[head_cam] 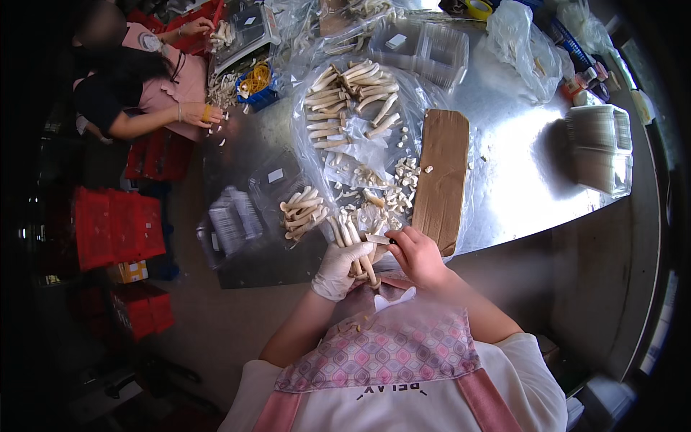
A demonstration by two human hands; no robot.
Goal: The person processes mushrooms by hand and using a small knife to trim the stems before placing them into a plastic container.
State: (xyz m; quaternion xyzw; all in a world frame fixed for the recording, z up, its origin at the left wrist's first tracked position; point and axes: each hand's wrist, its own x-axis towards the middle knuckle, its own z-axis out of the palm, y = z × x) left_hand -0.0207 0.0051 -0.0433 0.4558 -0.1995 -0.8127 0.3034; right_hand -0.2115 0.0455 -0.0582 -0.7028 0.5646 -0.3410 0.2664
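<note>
My left hand (338,269), in a whitish glove, is closed around several long pale mushrooms (345,229) near the table's front edge. My bare right hand (418,255) grips a small knife (378,238) by its dark handle, with the blade against or very near the held stems. Just beyond lie cut mushroom pieces (406,175) on clear plastic. Farther back, whole mushrooms (326,113) are laid in rows on the same plastic. A smaller pile of mushrooms (303,212) rests on a clear container to the left of my hands.
A brown cardboard strip (441,178) lies right of the trimmings. Clear plastic containers stand stacked at the right (600,150) and back (421,51). At the left, a co-worker in a pink apron (178,70) reaches beside a blue basket of rubber bands (256,86). Red crates (119,229) stand beyond the table.
</note>
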